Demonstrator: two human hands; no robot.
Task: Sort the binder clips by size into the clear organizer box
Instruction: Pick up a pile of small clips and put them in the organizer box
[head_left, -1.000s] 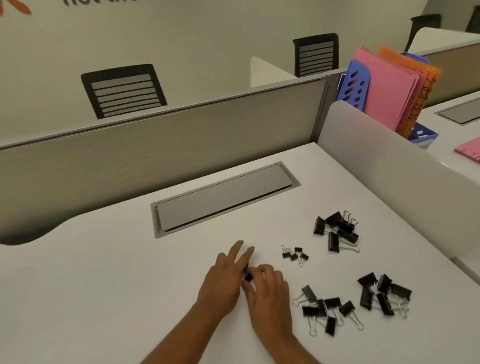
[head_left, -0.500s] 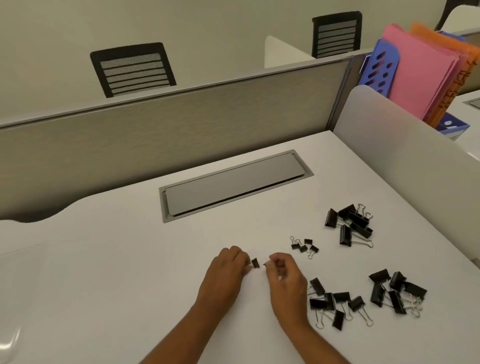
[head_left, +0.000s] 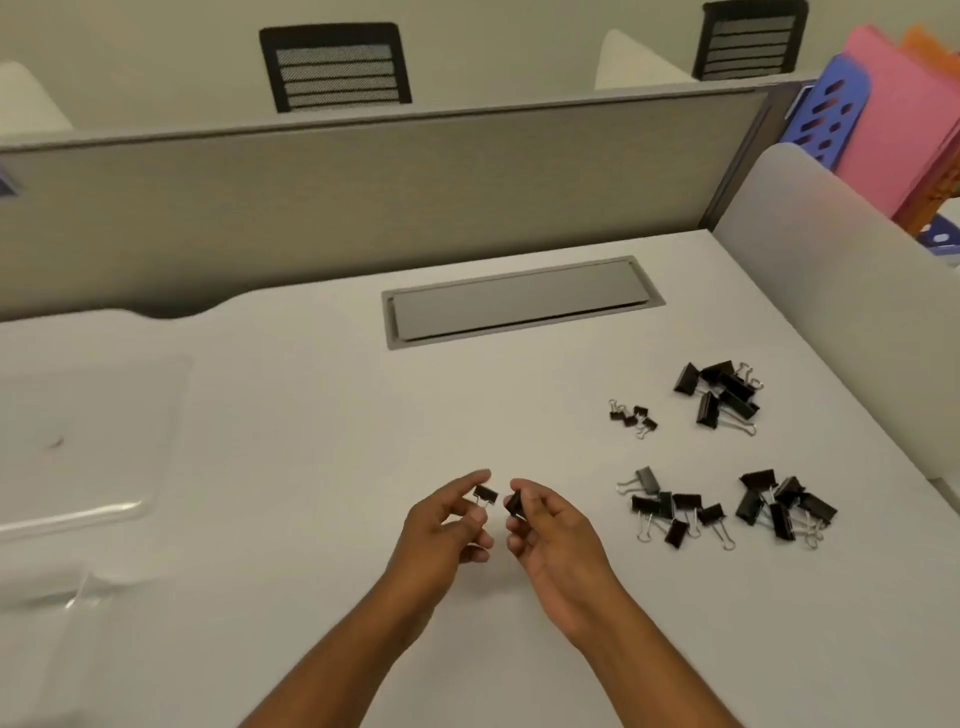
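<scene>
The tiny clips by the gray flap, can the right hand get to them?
Probably yes: bare desk lies between the right hand and the tiny clips, but it already pinches a small clip.

worktop (head_left: 311, 426): white | four clip heaps (head_left: 675, 512) at 3 o'clock | grey cable hatch (head_left: 522, 303) at 12 | clear lid (head_left: 78, 441), possibly the organizer, at 9
</scene>
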